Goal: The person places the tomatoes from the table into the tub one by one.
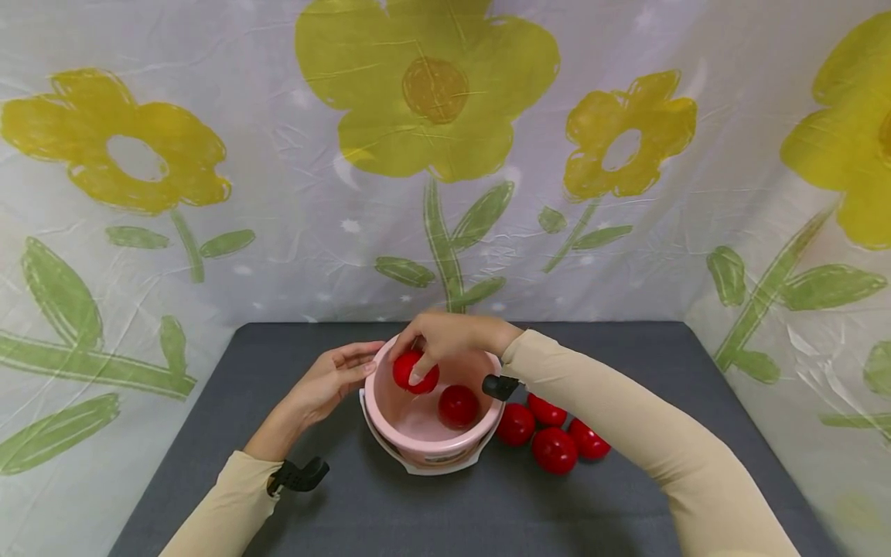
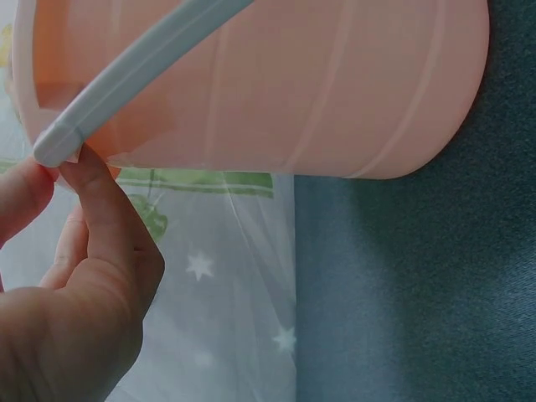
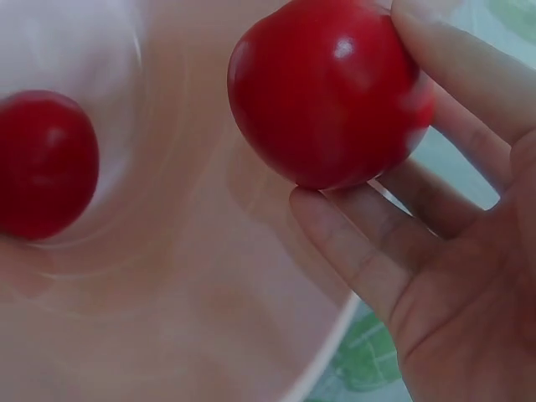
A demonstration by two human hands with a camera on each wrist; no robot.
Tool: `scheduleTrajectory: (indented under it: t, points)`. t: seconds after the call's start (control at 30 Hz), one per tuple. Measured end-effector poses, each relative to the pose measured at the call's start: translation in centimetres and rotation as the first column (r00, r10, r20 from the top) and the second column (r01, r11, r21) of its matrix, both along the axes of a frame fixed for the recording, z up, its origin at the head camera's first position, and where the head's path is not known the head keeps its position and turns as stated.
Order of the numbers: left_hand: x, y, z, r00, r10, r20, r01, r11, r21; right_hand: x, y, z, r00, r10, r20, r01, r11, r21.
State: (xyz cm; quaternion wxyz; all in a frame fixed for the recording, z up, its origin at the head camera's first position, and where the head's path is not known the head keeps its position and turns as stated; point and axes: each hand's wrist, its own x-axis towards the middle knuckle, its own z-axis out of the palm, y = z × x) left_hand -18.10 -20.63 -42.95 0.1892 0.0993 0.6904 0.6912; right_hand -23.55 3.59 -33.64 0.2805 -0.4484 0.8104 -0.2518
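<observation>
A pink bucket with a white handle stands upright on the dark table. My right hand is inside its mouth, gripping a glossy red round fruit between thumb and fingers. In the right wrist view, that fruit hangs above the bucket floor, clear of the second red fruit, which lies at the bottom. On the other side, my left hand pinches the bucket's rim by the handle joint; its thumb and forefinger meet there in the left wrist view.
Several more red fruits lie grouped on the table just right of the bucket, partly under my right forearm. The dark table ends at a flower-print curtain behind and at both sides.
</observation>
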Motion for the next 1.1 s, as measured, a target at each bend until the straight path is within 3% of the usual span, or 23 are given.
scheduleTrajectory:
  t: [0.17, 0.37, 0.47, 0.63, 0.83, 1.1]
  points:
    - [0.0, 0.0, 0.1, 1.000, -0.006, -0.005, 0.006, 1.000, 0.005, 0.3, -0.3, -0.7, 1.000, -0.008, -0.006, 0.008, 1.000, 0.015]
    - [0.0, 0.1, 0.2, 1.000, -0.005, -0.001, 0.005, 1.000, 0.006, 0.7, -0.6, -1.1, 0.978, -0.085, 0.189, 0.088, 0.996, -0.010]
    - [0.0, 0.0, 0.1, 1.000, -0.003, 0.001, 0.003, 1.000, 0.005, 0.8, -0.7, -1.4, 0.973, -0.081, 0.215, 0.086, 0.996, -0.018]
    - [0.0, 0.1, 0.1, 1.000, 0.002, 0.005, -0.002, 1.000, 0.003, 0.6, -0.7, -1.3, 0.989, -0.044, 0.142, 0.048, 0.998, -0.028]
    - [0.0, 0.1, 0.2, 1.000, 0.001, 0.007, -0.001, 1.000, 0.014, 0.1, -0.5, -0.9, 1.000, -0.006, -0.013, 0.006, 1.000, -0.011]
    - [0.1, 0.1, 0.1, 1.000, 0.004, 0.000, -0.004, 1.000, 0.003, -0.2, 0.5, 0.1, 1.000, -0.001, -0.022, -0.001, 0.999, -0.052]
